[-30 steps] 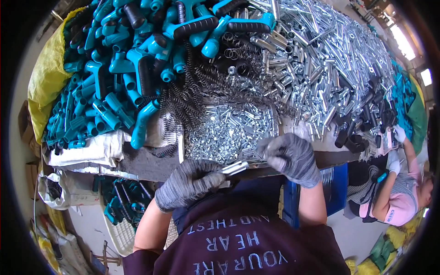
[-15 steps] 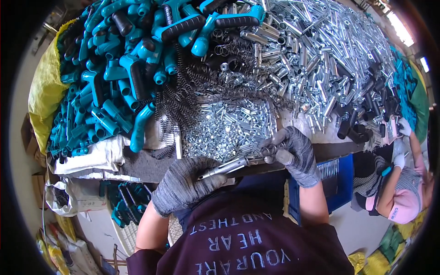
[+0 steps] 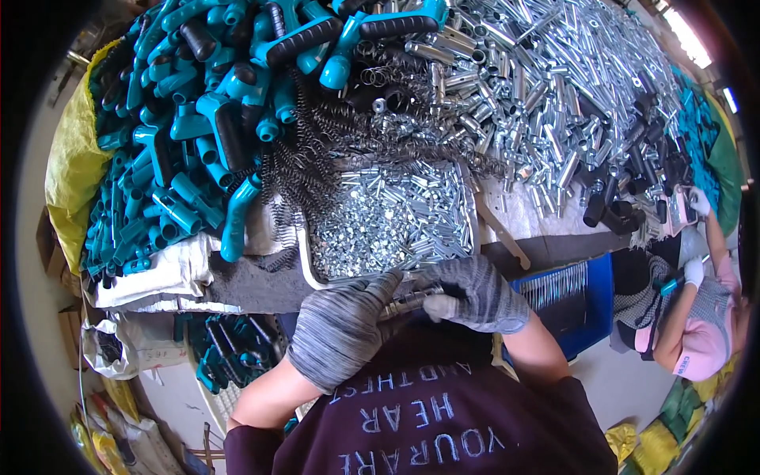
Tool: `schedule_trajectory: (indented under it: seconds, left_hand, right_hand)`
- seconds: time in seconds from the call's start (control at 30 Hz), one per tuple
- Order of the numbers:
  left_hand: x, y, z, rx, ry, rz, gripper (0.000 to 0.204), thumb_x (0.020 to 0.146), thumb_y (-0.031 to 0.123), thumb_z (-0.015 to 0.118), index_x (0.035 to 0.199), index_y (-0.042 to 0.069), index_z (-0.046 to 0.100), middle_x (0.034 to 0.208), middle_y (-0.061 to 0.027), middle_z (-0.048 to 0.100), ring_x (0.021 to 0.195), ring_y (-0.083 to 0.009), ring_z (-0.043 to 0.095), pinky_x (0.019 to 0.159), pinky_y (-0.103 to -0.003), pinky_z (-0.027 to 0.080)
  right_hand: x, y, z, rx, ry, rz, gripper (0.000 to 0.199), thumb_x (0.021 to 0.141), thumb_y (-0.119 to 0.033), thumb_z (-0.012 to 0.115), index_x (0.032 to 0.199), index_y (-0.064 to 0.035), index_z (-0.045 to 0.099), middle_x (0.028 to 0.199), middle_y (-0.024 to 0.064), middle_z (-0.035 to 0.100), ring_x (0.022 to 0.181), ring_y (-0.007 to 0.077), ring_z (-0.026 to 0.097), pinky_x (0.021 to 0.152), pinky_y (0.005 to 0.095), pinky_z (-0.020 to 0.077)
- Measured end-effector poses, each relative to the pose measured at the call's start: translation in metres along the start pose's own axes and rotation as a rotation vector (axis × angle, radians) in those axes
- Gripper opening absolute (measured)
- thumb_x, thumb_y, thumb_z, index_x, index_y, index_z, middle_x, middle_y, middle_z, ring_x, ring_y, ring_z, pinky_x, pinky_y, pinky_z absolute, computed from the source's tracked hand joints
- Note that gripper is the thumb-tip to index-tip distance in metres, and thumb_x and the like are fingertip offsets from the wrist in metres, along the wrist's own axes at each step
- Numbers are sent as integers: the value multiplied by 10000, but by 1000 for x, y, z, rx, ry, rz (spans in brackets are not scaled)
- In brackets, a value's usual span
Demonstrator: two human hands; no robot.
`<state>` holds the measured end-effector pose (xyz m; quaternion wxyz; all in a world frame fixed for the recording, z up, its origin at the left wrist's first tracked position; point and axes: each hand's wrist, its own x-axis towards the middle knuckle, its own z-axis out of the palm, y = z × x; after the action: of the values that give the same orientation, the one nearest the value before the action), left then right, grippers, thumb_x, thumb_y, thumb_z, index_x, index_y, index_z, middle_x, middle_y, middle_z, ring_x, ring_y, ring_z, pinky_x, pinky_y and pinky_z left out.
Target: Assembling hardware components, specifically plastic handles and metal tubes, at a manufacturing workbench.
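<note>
My left hand [image 3: 336, 328], in a grey knitted glove, is closed around one end of a slim silver metal tube [image 3: 405, 304]. My right hand [image 3: 479, 294], gloved alike, pinches the tube's other end, its fingers bent over it. Both hands cover most of the tube, and whether a coil spring sits on it cannot be made out. Just beyond the hands stands a white tray [image 3: 307, 265] full of small metal nuts and pins. A heap of dark coil springs [image 3: 305, 158] lies behind the tray's left side.
Teal handles with black grips [image 3: 222, 127] pile up at the left, silver tubes and rods [image 3: 546, 95] at the right. A flat strip [image 3: 507, 233] lies right of the tray. Below the table edge is a blue bin [image 3: 582, 317]. A co-worker in pink [image 3: 701, 336] works at far right.
My right hand has moved left and down toward my left hand, covering more of the tube. The coil spring seen at its fingers before is no longer clearly visible.
</note>
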<state>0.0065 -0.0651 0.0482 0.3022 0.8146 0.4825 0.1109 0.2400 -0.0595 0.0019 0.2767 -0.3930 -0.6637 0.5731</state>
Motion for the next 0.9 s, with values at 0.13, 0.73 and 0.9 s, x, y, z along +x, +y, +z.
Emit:
schedule_trajectory:
  seconds: [0.13,0.73,0.9]
  left_hand:
    - [-1,5,15,209,59,126,491,756,281,799,1187,85,672,900,-161,707,785,-330,699,697,-399,558]
    - [21,-8,4,-684,-157,-38,373,884,295,736,1114,15,647,917,-119,708,689,-199,666,636,-298,531]
    - [18,-37,27,-1067,79,-390,318,968,297,610,1140,31,585,798,-41,633,539,-76,508,477,-222,389]
  right_hand:
    - [-5,6,5,213,-43,292,276,932,-252,639,1142,-77,680,914,96,708,863,182,671,768,331,519]
    - [-101,88,-22,114,-218,135,369,903,-359,696,1139,-76,697,935,30,709,898,145,664,755,315,542]
    - [-235,268,-39,574,855,879,348,856,-373,725,1095,-119,710,924,52,722,758,170,676,661,321,532]
